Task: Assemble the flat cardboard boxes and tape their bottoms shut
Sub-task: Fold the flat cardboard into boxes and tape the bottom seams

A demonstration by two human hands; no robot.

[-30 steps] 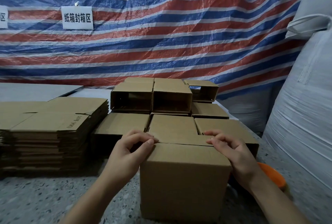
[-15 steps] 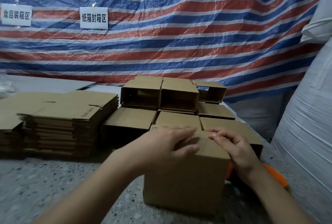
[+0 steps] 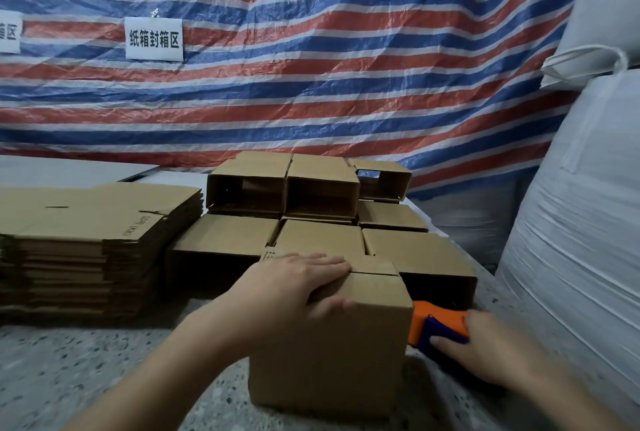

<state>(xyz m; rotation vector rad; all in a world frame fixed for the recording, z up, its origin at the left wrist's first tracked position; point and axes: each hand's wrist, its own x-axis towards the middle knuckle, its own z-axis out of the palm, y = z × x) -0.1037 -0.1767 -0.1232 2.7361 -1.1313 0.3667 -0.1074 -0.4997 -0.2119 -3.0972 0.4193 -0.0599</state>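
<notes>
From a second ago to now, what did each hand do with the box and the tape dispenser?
The right hand left the box top and dropped to the orange tape dispenser beside it, fingers on it. The left hand slid from the box's left edge onto its folded flaps, pressing flat. The box and the stack of flat cartons stayed put.

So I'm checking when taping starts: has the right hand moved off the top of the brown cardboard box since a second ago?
Yes. The right hand left the brown cardboard box top, dropping right to the orange tape dispenser.
</notes>
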